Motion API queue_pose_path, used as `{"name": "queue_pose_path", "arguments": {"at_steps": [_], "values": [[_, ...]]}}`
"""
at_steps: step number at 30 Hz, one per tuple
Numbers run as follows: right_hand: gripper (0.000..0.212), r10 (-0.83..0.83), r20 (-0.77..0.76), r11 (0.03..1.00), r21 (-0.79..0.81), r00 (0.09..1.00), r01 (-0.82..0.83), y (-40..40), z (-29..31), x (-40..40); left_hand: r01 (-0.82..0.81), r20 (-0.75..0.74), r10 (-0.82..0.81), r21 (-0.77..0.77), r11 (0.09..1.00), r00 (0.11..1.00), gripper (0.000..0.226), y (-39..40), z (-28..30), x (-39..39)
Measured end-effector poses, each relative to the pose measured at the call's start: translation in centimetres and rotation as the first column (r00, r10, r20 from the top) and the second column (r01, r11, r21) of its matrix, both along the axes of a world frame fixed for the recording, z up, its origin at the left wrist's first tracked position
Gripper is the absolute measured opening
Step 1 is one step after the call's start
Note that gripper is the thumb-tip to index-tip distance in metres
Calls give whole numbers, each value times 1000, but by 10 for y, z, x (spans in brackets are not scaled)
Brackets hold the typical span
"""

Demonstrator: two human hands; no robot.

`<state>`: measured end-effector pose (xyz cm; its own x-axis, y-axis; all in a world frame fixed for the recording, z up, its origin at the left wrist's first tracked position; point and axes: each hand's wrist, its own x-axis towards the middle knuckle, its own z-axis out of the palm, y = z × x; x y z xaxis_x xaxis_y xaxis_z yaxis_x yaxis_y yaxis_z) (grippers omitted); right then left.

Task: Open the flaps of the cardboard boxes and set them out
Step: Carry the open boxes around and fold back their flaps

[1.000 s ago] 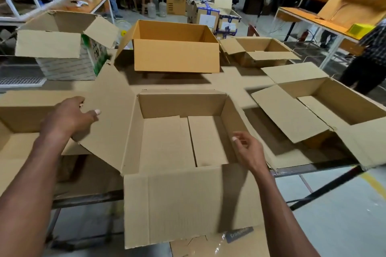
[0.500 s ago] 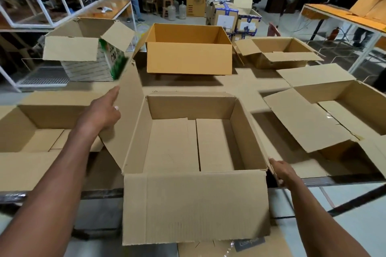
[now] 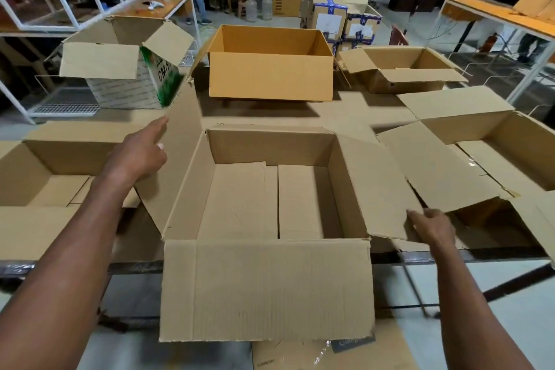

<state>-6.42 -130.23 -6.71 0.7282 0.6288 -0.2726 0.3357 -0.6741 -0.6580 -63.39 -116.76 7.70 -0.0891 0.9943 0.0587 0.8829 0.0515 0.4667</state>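
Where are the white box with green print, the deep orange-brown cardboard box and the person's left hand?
White box with green print (image 3: 120,90): head view, white front wall.
Deep orange-brown cardboard box (image 3: 270,76): head view, near wall.
Left hand (image 3: 136,156): head view, back of hand.

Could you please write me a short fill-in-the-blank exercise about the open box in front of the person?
1. The left hand presses the box's ____ side flap.
2. The right hand holds the ____ side flap.
3. The front flap hangs ____ over the table edge.

Missing words: left; right; down
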Motion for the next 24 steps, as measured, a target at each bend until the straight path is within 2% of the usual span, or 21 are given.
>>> {"name": "queue_pose_path", "arguments": {"at_steps": [3, 6, 8, 12, 16, 19, 24], "values": [[49, 42, 185, 995, 82, 982, -58, -7, 67, -7, 88, -75, -87, -2, 996, 993, 79, 4, 6, 0], [55, 302, 302, 932, 107, 904, -347, -2, 114, -5, 168, -121, -176, -73, 983, 977, 86, 9, 15, -4], [69, 436, 255, 872, 119, 863, -475, 9, 138, -10, 222, -97, -232, -106, 969, 968, 79, 12, 20, -5], [61, 637, 167, 752, 80, 752, -655, 44, 164, -27, 237, -71, -250, -149, 960, 966, 61, 22, 24, -4], [53, 714, 154, 687, 39, 683, -726, 80, 182, -49, 224, -85, -246, -209, 952, 966, 46, 31, 28, -6], [47, 740, 210, 657, -20, 639, -754, 98, 187, -68, 214, -89, -236, -204, 955, 968, 41, 33, 33, -6], [43, 678, 338, 706, -52, 653, -707, 114, 173, -82, 177, -116, -197, -158, 971, 974, 37, 35, 23, -7]]}}
